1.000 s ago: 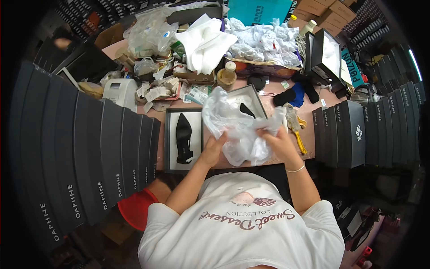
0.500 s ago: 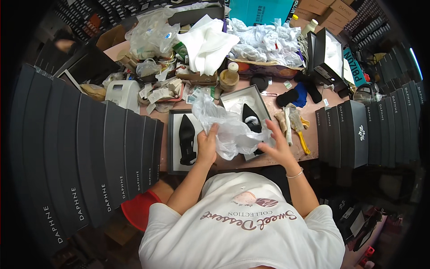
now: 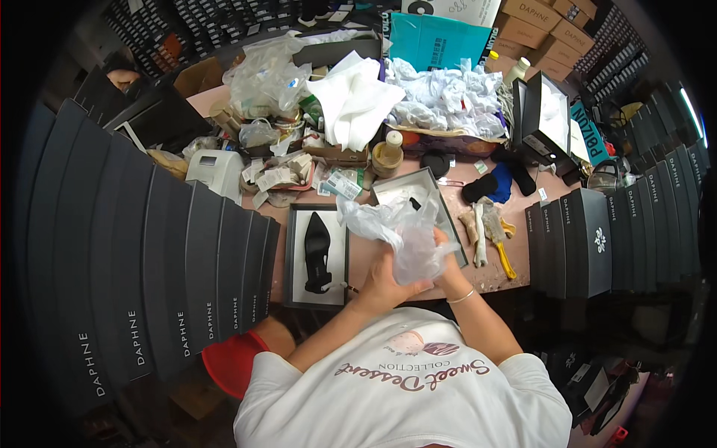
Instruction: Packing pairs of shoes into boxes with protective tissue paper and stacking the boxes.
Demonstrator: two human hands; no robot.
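Observation:
Both my hands are bunched on a crumpled clear plastic bag (image 3: pixel 399 231) held over the pink table's near edge (image 3: pixel 478 280). My left hand (image 3: pixel 382 282) grips its lower left part, and my right hand (image 3: pixel 447 270) grips its lower right. Behind the bag lies an open grey shoe box (image 3: pixel 418 187) lined with white paper, a dark bit showing inside. To the left, a black pointed high-heel shoe (image 3: pixel 317 250) lies in a black box lid (image 3: pixel 295 287) with white lining.
Stacks of black shoe boxes stand on the left (image 3: pixel 179 284) and right (image 3: pixel 590 239). The back of the table holds white tissue paper (image 3: pixel 448 97), plastic bags (image 3: pixel 265 75), a small label printer (image 3: pixel 216 172), a glue bottle (image 3: pixel 390 149) and brushes (image 3: pixel 489 231).
The plastic bag was spread wide between my hands; both hands have drawn together toward me, gathering it into a tighter bunch. More of the grey box behind it shows.

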